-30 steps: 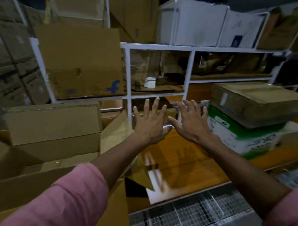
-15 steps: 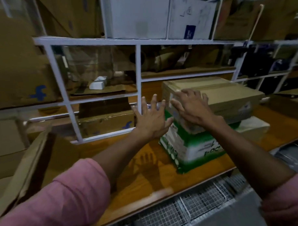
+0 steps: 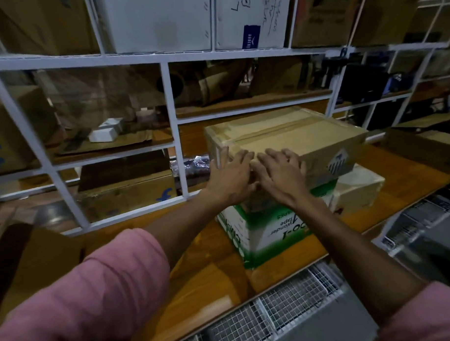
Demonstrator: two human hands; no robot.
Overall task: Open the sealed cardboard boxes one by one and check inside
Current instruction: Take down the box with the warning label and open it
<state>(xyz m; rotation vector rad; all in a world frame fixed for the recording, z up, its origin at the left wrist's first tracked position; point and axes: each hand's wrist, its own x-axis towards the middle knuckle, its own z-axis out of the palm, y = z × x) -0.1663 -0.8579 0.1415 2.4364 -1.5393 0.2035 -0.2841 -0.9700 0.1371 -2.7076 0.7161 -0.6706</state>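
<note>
A brown cardboard box (image 3: 301,134), sealed with tape along its top seam, lies on a white and green carton (image 3: 269,232) on the wooden bench. My left hand (image 3: 229,180) rests flat against the box's near left corner, fingers spread. My right hand (image 3: 280,176) lies beside it on the near top edge, fingers spread too. Neither hand grips anything. The two hands nearly touch each other.
A white metal shelf frame (image 3: 175,126) stands behind the bench with cartons and small white boxes (image 3: 106,132) inside. An opened cardboard box (image 3: 30,256) is at the left. Wire mesh trays (image 3: 274,311) sit below the wooden bench edge (image 3: 197,293). More cartons fill the upper shelf.
The view swung right from the opened box on the left. Both hands travelled right and forward and came down on the sealed brown box.
</note>
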